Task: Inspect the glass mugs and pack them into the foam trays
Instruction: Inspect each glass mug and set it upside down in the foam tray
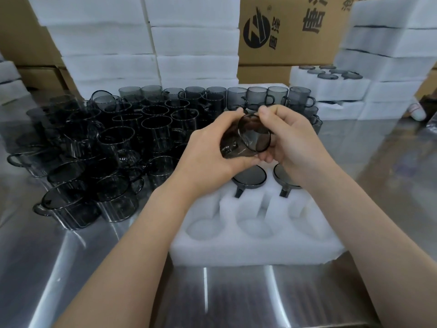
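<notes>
While both hands gripped it, fingers curled around its sides, a smoky mug point(248, 138) lay tilted above the foam tray point(255, 247): left hand point(212, 150), right hand point(290, 140). Two mugs point(249, 177) sat in far pockets.

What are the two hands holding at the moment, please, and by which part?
One smoky glass mug, tipped on its side: the left hand grips its body, the right hand pinches the edge of its round end.
</notes>
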A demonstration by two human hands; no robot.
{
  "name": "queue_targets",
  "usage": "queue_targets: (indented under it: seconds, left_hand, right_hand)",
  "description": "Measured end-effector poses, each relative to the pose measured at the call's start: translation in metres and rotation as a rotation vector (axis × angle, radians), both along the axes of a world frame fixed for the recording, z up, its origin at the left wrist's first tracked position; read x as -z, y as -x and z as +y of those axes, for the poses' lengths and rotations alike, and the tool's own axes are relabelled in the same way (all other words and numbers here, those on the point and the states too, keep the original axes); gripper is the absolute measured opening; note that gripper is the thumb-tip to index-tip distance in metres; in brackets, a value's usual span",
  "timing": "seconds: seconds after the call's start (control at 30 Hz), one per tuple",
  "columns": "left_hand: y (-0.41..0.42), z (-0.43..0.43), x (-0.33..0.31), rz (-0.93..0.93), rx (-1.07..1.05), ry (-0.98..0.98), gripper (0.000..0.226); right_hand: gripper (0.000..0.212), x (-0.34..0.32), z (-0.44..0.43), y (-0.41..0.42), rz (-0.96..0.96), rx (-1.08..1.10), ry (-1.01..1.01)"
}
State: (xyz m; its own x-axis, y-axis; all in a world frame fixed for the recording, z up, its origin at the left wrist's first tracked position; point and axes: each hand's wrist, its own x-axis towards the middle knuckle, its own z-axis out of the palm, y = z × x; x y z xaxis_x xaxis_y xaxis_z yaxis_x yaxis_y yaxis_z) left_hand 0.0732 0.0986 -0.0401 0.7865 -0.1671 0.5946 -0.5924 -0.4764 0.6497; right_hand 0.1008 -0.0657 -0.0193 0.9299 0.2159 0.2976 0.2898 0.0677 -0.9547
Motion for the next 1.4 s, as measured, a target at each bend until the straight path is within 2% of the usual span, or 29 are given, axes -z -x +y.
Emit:
queue_targets:
  seconds: [0.1, 0.23, 0.3, 0.4, 0.73, 0.97, 1.17, 1.4]
  left_hand:
    - [0.001, 0.0, -0.001, -0.041, -0.003, 0.128, 0.068]
    - [0.004, 0.003, -0.003, -0.074, 0.068, 0.238, 0.062]
    - [0.004, 0.004, -0.004, -0.066, 0.089, 0.252, 0.061]
    - [0.003, 0.004, -0.005, -0.081, 0.067, 0.248, 0.058]
    - [0.006, 0.0, -0.007, -0.089, -0.123, 0.176, 0.054]
    - [0.005, 0.0, -0.006, -0.056, -0.122, 0.16, 0.058]
    - [0.006, -0.001, -0.007, -0.023, -0.072, 0.11, 0.063]
    - [0.008, -0.001, -0.004, -0.028, -0.032, 0.02, 0.074]
  right_hand:
    - [0.026, -0.002, -0.001, -0.002, 0.114, -0.141, -0.17]
    - [0.038, 0.0, -0.001, -0.003, 0.201, -0.373, -0.076]
    - [0.042, 0.001, 0.0, 0.0, 0.241, -0.477, -0.095]
    - [0.048, 0.001, -0.003, 0.0, 0.207, -0.534, -0.104]
    - [0.038, 0.001, -0.005, -0.003, 0.11, -0.427, -0.065]
    - [0.045, 0.0, -0.006, -0.003, 0.022, -0.331, -0.072]
    - [0.038, 0.0, -0.005, 0.0, -0.05, -0.166, 0.086]
    - [0.036, -0.001, 0.001, 0.006, -0.13, 0.002, 0.167]
